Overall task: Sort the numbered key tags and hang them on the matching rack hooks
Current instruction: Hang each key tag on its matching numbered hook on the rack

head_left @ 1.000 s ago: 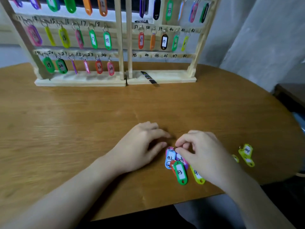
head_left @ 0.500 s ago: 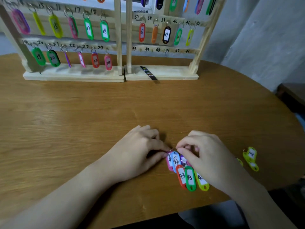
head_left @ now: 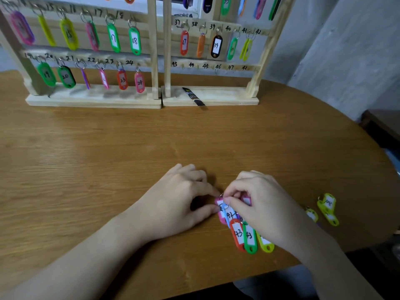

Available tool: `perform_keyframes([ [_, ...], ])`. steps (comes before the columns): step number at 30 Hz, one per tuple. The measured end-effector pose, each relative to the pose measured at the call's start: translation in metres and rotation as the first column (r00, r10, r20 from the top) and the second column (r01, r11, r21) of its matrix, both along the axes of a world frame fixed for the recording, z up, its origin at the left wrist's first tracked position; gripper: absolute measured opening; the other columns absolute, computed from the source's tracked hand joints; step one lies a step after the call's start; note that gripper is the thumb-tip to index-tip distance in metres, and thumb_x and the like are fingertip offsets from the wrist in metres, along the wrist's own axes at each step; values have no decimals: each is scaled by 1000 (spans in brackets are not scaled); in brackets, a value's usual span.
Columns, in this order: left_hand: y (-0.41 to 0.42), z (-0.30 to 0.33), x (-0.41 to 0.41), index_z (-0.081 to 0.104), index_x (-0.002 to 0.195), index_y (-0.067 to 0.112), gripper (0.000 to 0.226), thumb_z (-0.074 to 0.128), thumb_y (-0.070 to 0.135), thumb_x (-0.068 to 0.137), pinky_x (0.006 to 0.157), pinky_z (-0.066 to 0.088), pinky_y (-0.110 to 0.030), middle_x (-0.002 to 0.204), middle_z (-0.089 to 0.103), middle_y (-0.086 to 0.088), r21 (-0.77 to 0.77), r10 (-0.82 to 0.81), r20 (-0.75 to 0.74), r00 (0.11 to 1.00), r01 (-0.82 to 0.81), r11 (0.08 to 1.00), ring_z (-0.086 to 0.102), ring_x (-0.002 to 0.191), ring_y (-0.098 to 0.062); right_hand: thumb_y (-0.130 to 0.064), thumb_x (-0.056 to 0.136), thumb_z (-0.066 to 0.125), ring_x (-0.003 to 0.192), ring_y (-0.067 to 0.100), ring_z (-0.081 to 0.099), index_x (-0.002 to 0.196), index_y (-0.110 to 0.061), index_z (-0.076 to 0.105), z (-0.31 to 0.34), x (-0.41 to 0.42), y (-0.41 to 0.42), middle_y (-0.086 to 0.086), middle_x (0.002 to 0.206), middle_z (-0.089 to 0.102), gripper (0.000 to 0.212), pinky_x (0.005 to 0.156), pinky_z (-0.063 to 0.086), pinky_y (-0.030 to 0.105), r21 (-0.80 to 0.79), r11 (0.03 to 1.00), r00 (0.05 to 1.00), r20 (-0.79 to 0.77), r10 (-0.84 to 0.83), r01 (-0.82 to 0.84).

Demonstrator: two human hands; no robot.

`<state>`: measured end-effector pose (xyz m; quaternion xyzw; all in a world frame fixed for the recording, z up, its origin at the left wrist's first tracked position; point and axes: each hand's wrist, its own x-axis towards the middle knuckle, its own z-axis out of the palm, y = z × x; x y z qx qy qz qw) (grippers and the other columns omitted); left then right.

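Note:
A small pile of key tags [head_left: 238, 224] lies near the table's front edge: a pink tag [head_left: 221, 215], a blue one marked 42 [head_left: 229, 214], a red 43 [head_left: 237, 234], a green 43 [head_left: 249, 237] and a yellow one [head_left: 265, 244]. My right hand [head_left: 259, 202] pinches a ring at the top of the pile. My left hand [head_left: 179, 200] has curled fingers whose tips touch the pink tag. Two wooden racks [head_left: 155, 61] stand at the back; the hooks 43 to 48 [head_left: 214, 67] on the right rack's lowest row are bare.
More yellow tags [head_left: 326, 207] lie to the right near the table's rounded edge. A black marker [head_left: 192, 96] rests on the right rack's base. Broad bare wood [head_left: 129, 148] separates the hands from the racks. A wall corner stands at the right.
The pile of tags has spread out, with the red and green 43 tags now side by side. Both hands stay at the pile. The camera has tilted down.

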<state>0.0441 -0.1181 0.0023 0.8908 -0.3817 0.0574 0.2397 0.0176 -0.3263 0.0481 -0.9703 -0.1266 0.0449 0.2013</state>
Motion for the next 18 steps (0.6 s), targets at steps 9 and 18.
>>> perform_keyframes([
  [9,-7,1,1,64,121,40,32,49,57,99,78,36,-29,92,52,19,20,-2,11,1000,1,1000,45,90,-3,-46,94,63,100,-2,49,108,-36,74,8,-2,-12,-19,98,61,20,89,40,18,-34,998,997,-63,49,-51],
  [18,-11,1,6,67,103,40,18,52,48,99,78,40,-34,87,54,19,-36,22,-13,1000,-23,999,46,87,-3,-40,96,65,102,0,47,103,-35,75,6,1,-8,-19,96,59,13,88,37,18,-40,998,998,-43,50,-52],
])
